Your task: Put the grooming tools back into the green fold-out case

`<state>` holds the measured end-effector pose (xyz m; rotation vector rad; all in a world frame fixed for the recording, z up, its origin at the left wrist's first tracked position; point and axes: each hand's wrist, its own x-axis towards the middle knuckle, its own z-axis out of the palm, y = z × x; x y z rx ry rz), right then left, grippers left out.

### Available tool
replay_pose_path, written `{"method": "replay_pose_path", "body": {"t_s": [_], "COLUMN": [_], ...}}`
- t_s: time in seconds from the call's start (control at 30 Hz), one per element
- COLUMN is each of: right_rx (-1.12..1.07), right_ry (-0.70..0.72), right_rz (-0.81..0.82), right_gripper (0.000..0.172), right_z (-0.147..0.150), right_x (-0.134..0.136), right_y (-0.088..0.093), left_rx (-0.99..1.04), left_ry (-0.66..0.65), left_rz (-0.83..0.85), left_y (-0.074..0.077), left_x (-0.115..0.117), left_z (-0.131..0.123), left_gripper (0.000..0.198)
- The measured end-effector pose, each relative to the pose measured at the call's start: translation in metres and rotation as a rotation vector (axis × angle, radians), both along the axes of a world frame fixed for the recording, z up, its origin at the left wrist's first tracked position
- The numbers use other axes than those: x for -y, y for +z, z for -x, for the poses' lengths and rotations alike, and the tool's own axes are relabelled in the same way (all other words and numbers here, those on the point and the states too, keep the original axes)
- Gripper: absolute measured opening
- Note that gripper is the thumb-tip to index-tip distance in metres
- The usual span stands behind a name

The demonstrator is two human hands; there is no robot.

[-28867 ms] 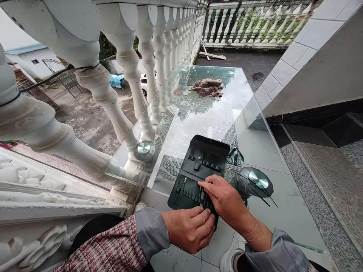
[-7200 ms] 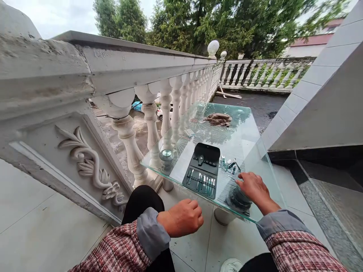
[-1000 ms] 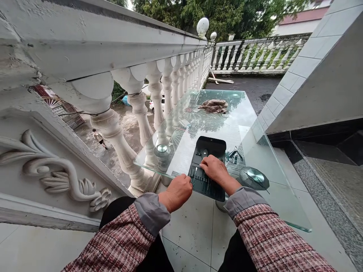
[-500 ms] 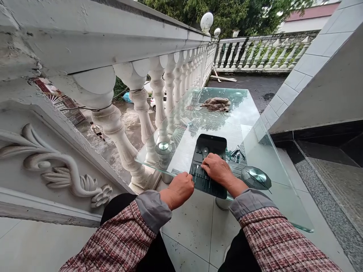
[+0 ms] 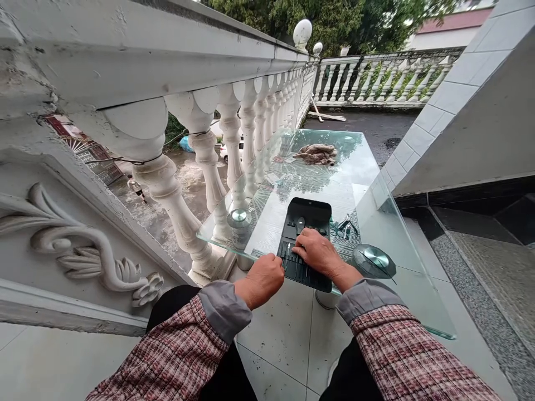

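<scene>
An unfolded black tool case (image 5: 310, 208) lies over the near edge of the glass table, its front end jutting past it. Slim metal tools sit in loops inside; it looks like a manicure set. My left hand (image 5: 263, 277) is closed in a pinch at the case's left edge. My right hand (image 5: 320, 253) lies over the middle of the case with its fingers drawn together among the tools; what they hold is hidden. Just right of the case are nail clippers (image 5: 345, 223) and other small metal pieces on the glass.
The glass table (image 5: 397, 245) has a crumpled brown cloth (image 5: 316, 154) near its far end. A round metal disc (image 5: 376, 257) is set at its right side. A white balustrade (image 5: 200, 150) runs along the left. Below it, a person (image 5: 136, 188) is in the yard.
My right fingers have shifted slightly toward me and to the left over the case. My left hand keeps its place at the edge. The view has turned a little.
</scene>
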<state>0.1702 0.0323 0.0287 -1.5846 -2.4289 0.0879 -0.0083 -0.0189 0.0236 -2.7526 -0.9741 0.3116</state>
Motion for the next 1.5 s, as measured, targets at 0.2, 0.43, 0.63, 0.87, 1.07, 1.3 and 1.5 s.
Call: {"method": "replay_pose_path", "body": {"t_s": [0.2,0.43,0.63,0.87,1.07,1.3,1.5], "right_rx": [-0.069,-0.267,-0.396,-0.219,-0.094,-0.101,-0.322], "right_ry": [-0.028,-0.205,-0.675,-0.722,-0.661,-0.665,-0.618], "right_rz": [-0.013,-0.109,-0.096,0.090,0.162,0.228,0.169], "right_gripper": [0.011,0.016,0.034,0.015,0.015,0.012,0.009], "right_z": [0.002,-0.034,-0.119,-0.160,-0.144,-0.121,-0.101], "right_x": [0.001,-0.005,0.001,0.024,0.018,0.010,0.014], "right_y": [-0.005,0.016,0.026,0.003,-0.009,-0.016,0.000], "left_rx": [0.001,-0.014,-0.012,-0.026,-0.030,-0.025,-0.013], "left_ry": [-0.017,-0.013,-0.009,-0.025,-0.045,-0.058,-0.056], "left_rz": [-0.015,-0.029,-0.047,-0.081,-0.103,-0.092,-0.081], "left_y": [-0.002,0.001,0.001,0.004,0.004,0.005,0.000], "left_x": [-0.001,0.001,-0.001,-0.002,-0.001,0.002,0.001], "left_z": [0.000,0.001,0.000,-0.001,-0.002,-0.002,-0.002], "left_gripper": [0.014,0.014,0.012,0.015,0.016,0.014,0.011]}}
